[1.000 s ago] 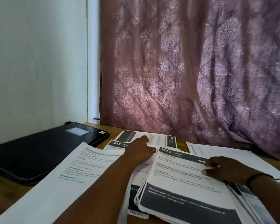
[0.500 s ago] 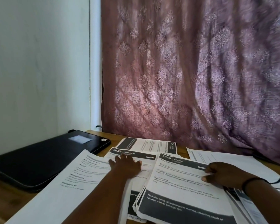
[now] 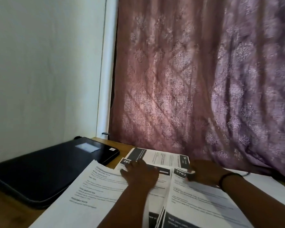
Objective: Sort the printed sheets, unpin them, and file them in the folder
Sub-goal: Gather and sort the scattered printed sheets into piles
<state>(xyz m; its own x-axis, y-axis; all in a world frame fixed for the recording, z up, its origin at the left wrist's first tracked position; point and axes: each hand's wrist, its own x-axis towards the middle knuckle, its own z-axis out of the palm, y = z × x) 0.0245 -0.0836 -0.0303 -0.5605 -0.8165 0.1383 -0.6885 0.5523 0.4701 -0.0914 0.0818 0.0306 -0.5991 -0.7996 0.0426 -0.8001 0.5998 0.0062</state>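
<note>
You are at the sorting step, with printed sheets spread over the wooden table (image 3: 2, 199). Your left hand (image 3: 141, 174) lies flat, fingers straight, on the middle sheet (image 3: 156, 195). Your right hand (image 3: 204, 172) pinches the top corner of the stack marked 2762 (image 3: 199, 204). Next, probably lift that corner. The black folder (image 3: 44, 168) lies closed, left of both hands.

Patterned curtain (image 3: 196, 83) (mauve), white wall (image 3: 44, 66)

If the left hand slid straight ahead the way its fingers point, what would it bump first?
Probably the far sheet with dark end bands, lying just beyond the left hand; past it hangs the curtain.
</note>
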